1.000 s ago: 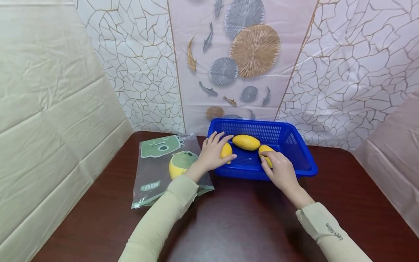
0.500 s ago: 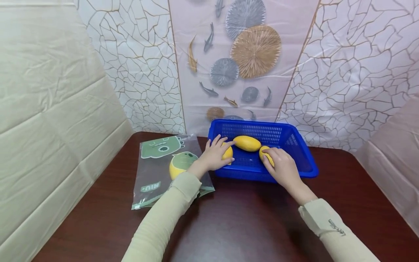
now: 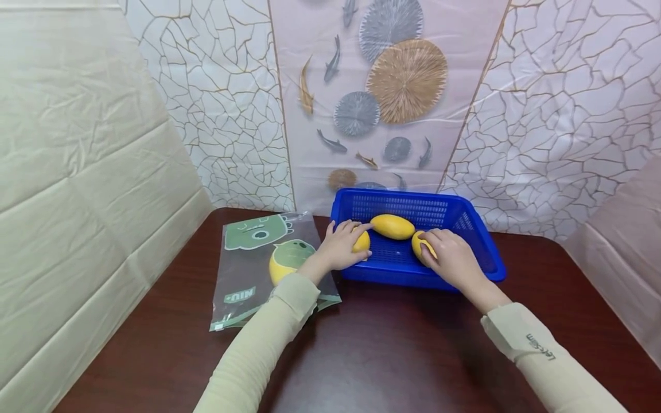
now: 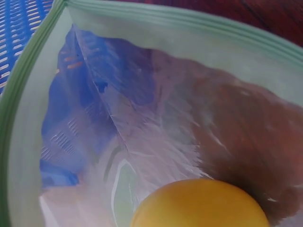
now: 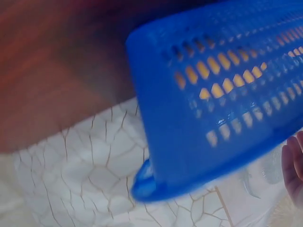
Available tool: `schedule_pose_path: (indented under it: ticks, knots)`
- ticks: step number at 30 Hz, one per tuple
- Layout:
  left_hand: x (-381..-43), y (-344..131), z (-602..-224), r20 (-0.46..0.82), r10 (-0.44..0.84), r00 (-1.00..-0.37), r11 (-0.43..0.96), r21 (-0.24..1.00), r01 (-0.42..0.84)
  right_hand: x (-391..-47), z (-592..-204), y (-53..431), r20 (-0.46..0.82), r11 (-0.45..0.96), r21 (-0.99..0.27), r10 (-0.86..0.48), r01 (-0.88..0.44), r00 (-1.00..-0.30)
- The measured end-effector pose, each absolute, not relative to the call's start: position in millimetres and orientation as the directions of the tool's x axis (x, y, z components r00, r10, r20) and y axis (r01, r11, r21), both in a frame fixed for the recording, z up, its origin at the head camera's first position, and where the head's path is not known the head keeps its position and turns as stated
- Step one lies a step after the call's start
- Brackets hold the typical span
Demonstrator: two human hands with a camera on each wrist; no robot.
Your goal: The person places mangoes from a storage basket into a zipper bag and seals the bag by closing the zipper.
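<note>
My left hand (image 3: 339, 246) is over the left end of the blue basket (image 3: 420, 280), its thumb and index finger on either side of a yellow mango (image 3: 361, 240). Part of that mango is hidden under the hand. At the basket's right side, my right hand (image 3: 454, 258) grips another mango (image 3: 420, 243) between thumb and curled fingers. A third mango (image 3: 392, 227) lies by the back wall, touched by neither hand. In the right wrist view, only part of the right hand (image 5: 294, 165) shows, beyond the basket wall (image 5: 175, 137).
Left of the basket lies a clear zip bag (image 3: 248, 269) with green prints and a yellow fruit (image 4: 201, 205) inside. My left forearm crosses over the bag. A patterned cloth (image 3: 237, 115) hangs behind the dark table (image 3: 372, 355).
My left hand has lowered a little onto its mango. The right fingers have curled further around theirs. Bag and basket stay in place; the head view has shifted slightly.
</note>
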State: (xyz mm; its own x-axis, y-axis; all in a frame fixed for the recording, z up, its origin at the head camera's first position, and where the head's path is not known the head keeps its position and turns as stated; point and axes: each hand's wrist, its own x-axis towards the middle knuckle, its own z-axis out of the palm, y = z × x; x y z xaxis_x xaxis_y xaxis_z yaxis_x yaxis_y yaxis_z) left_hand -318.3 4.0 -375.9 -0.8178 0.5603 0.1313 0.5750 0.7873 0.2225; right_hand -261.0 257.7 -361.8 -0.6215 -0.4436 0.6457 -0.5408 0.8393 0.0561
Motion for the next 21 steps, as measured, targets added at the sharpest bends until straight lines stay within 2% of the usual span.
schedule_pose_path:
  ticks: [5, 11, 21]
  knots:
    - [-318, 5, -376, 0.126, 0.564, -0.816, 0.789, 0.209, 0.578, -266, -350, 262, 0.581, 0.816, 0.136, -0.525, -0.562, -0.622]
    - [-318, 3, -374, 0.127, 0.558, -0.820, 0.795, 0.200, 0.573, -274, -331, 259, 0.459, 0.794, 0.168, -0.588, -0.584, -0.667]
    - [-320, 4, -375, 0.102, 0.571, -0.815, 0.792, 0.190, 0.579, -290, -311, 255, 0.190, 0.782, 0.079, -0.621, -0.619, -0.760]
